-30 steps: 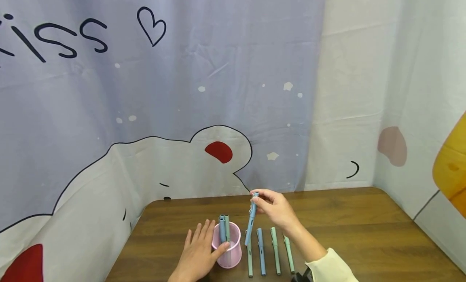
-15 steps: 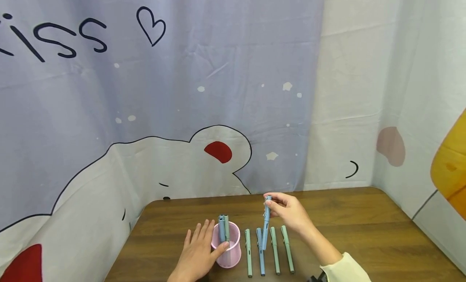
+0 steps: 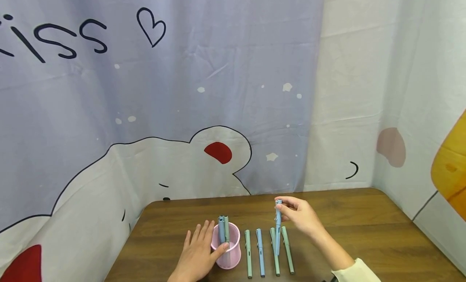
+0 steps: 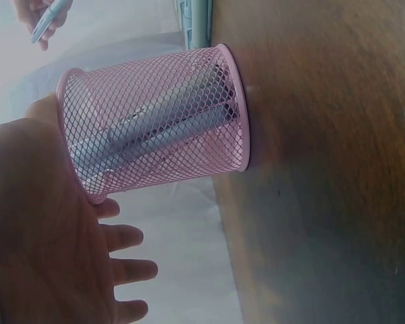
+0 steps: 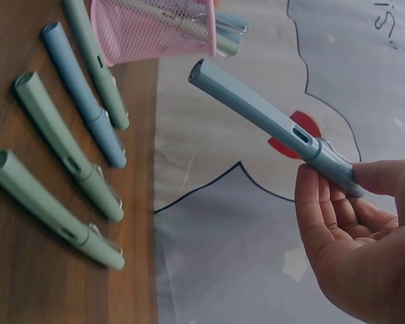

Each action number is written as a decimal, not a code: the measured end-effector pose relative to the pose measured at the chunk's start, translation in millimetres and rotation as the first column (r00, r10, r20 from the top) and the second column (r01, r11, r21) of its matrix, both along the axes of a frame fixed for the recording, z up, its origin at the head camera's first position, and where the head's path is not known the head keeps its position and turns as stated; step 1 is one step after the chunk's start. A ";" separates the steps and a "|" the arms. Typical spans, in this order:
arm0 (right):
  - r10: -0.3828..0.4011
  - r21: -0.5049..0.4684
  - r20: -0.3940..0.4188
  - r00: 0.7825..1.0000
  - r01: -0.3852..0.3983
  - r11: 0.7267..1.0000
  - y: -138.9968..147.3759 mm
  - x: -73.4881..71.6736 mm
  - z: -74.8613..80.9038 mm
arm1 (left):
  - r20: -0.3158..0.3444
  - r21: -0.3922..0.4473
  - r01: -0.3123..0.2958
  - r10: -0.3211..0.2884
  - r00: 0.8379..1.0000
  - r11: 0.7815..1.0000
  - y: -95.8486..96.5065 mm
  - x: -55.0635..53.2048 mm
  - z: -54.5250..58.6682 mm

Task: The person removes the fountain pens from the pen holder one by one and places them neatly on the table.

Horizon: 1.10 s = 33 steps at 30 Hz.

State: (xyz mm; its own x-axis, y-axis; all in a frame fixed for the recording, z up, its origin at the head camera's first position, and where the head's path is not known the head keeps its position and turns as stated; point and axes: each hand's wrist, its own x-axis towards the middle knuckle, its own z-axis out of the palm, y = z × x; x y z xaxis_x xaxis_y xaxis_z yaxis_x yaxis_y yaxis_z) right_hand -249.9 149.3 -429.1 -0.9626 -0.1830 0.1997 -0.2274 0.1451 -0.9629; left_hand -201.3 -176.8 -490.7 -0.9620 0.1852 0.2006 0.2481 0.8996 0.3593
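Observation:
My right hand (image 3: 299, 215) pinches a blue pen (image 5: 253, 108) by its capped end, the other end pointing down over the row of pens. In the head view it overlaps a green pen (image 3: 274, 241). My left hand (image 3: 196, 251) lies with spread, straight fingers against the side of a pink mesh pen holder (image 4: 152, 125), its thumb at the rim. Inside the holder stand several blue and green pens (image 3: 223, 228). On the table, a green pen (image 3: 248, 253), a blue pen (image 3: 260, 251) and another green pen (image 3: 287, 249) lie side by side with the overlapped one.
The brown wooden table (image 3: 349, 229) reaches back to a printed curtain (image 3: 218, 71) hanging behind it. Another curtain side (image 3: 418, 92) closes off the right.
My right hand has carried the blue pen rightward and slightly nearer, from over the leftmost green pen to over the third pen in the row. The left hand and holder stay put.

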 end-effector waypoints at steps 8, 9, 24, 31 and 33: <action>-0.015 0.029 0.009 1.000 0.015 0.999 13.5 1.7 -5.9 | 0.005 0.007 0.003 -0.003 1.000 1.000 0.0 -0.1 -0.9; -0.022 0.035 0.016 1.000 0.021 0.999 15.1 2.1 -6.7 | 0.006 0.009 0.003 -0.003 1.000 1.000 -0.1 -0.1 -1.0; -0.060 0.112 0.049 0.997 0.054 0.992 35.9 1.2 -22.2 | 0.000 0.016 0.008 -0.008 1.000 1.000 -0.6 -0.3 -0.8; -0.060 0.154 0.062 0.996 0.050 0.987 46.6 -1.2 -33.2 | 0.000 0.023 0.008 -0.008 1.000 1.000 -0.7 0.2 -1.3; -0.060 0.160 0.071 0.996 0.048 0.986 49.6 -1.8 -35.9 | 0.001 0.026 0.009 -0.009 1.000 1.000 -0.6 0.4 -1.1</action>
